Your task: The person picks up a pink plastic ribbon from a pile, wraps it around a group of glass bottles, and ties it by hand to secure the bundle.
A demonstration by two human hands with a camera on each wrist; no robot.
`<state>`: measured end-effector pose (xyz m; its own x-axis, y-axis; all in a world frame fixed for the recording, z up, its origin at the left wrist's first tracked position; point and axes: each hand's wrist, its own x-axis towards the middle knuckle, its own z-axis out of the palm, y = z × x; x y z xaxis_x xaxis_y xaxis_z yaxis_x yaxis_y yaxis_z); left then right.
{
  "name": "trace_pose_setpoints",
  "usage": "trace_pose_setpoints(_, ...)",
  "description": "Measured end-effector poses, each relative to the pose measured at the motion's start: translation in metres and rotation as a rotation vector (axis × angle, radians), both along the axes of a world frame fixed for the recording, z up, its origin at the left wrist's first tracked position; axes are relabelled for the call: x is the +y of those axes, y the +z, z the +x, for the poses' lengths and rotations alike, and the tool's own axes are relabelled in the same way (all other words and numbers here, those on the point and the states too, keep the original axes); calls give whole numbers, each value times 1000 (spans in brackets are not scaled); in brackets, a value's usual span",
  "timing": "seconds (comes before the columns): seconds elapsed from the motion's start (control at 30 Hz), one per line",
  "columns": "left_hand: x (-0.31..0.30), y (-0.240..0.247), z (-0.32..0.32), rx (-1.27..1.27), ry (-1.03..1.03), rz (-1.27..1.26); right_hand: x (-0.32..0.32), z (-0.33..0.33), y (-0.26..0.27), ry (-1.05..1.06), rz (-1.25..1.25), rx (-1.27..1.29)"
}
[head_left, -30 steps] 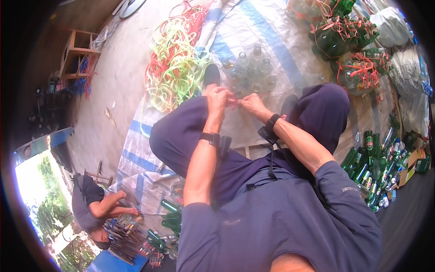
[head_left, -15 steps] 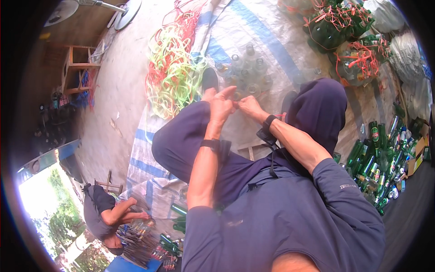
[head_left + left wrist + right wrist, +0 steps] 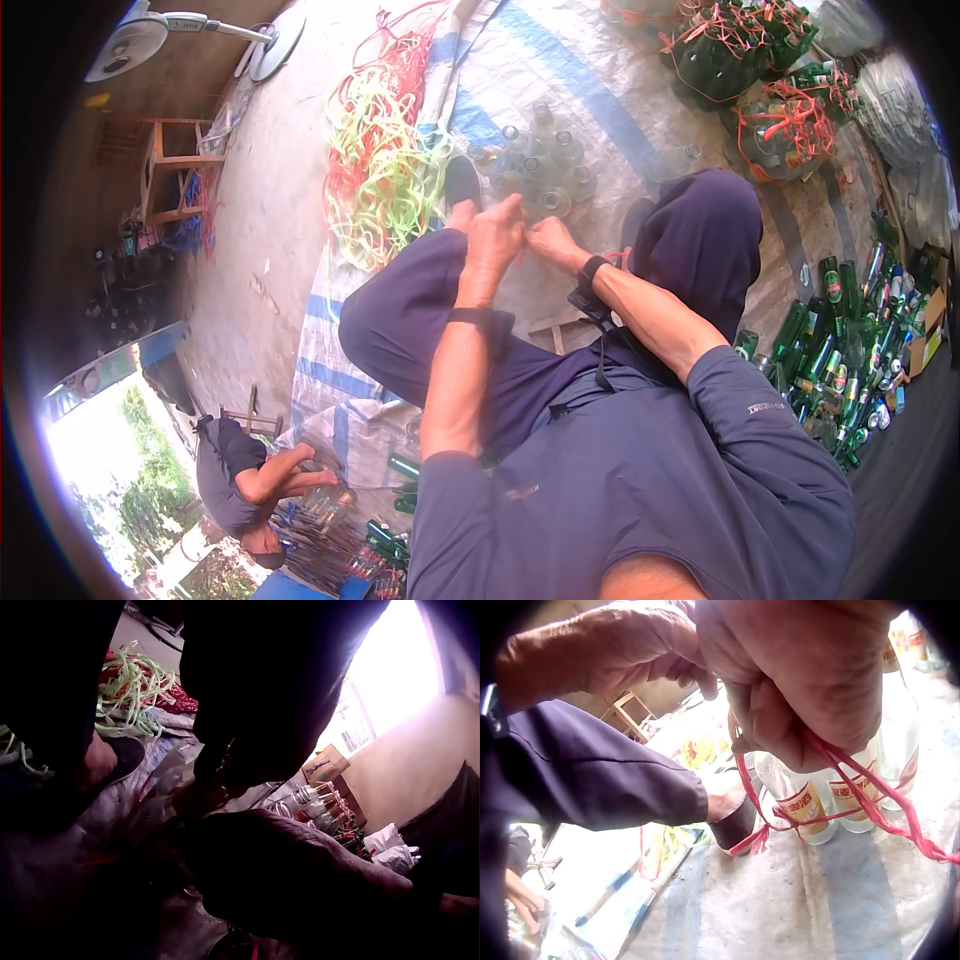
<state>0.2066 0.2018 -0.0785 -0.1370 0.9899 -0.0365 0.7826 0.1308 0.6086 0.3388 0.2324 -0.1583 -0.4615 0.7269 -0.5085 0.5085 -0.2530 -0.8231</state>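
A cluster of clear glass bottles [image 3: 535, 172] stands on the sheet just beyond both hands. Pink-red plastic twine [image 3: 930, 847] runs round the labelled bottles [image 3: 804, 808] in the right wrist view, knotted at the near side. My right hand [image 3: 553, 243], fingers curled, grips strands of this twine close over the bottles. Against it, my left hand [image 3: 494, 243] pinches at the twine with bent fingers; its fingertips are partly hidden behind the right hand [image 3: 802, 675]. Both hands are mostly in shadow in the left wrist view.
A heap of green and red twine [image 3: 385, 160] lies left of the bottles. Tied bundles of green bottles [image 3: 715, 70] stand at the upper right, loose green bottles [image 3: 840, 340] at the right. Another person [image 3: 235, 480] bends over at lower left. Bent knees flank the hands.
My left hand's extended index finger has bent in, and the hand has drawn in close beside the right one. The right hand stays nearly in place. The head view has shifted slightly.
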Motion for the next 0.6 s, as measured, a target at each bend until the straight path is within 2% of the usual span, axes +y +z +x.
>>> trace_pose_setpoints(0.07,0,-4,3,32,-18,70,1,1,4,-23,15,-2)
trace_pose_setpoints(0.13,-1,3,7,122,-4,53,5,3,4,81,-55,-127)
trace_pose_setpoints(0.27,-1,-1,3,119,38,33,6,16,16,142,-89,-260)
trace_pose_setpoints(0.33,-2,-8,2,91,55,-9,5,23,22,330,-5,-303)
trace_pose_setpoints(0.37,-2,-11,0,88,55,-10,1,22,25,330,-7,-306)
trace_pose_setpoints(0.43,0,-19,-6,82,-16,25,-12,17,25,265,109,-182)
trace_pose_setpoints(0.47,0,-20,-6,80,-16,26,-22,15,24,276,256,-120)
trace_pose_setpoints(0.5,0,-17,-6,61,9,-2,-28,12,28,276,255,-121)
trace_pose_setpoints(0.57,3,-10,-5,42,34,-30,-35,4,34,585,498,68)
trace_pose_setpoints(0.6,4,-6,-6,27,46,-66,-34,2,34,585,496,68)
